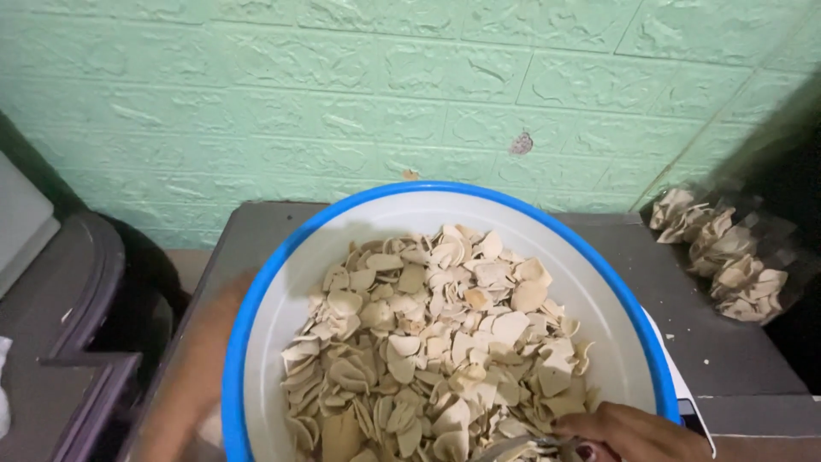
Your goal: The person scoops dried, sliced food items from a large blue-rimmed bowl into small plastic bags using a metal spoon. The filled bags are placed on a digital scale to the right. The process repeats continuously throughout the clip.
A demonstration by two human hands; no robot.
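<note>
Big bowl [256,291] with blue rim sits on grey table [727,342], full of pale chips [436,351]. Right hand [629,432] at low edge, fingers curled on something shiny, maybe to scoop. Left hand [201,376] blurry beside bowl — fingers, cannot tell. Bagged chips [727,257] by wall.
</note>
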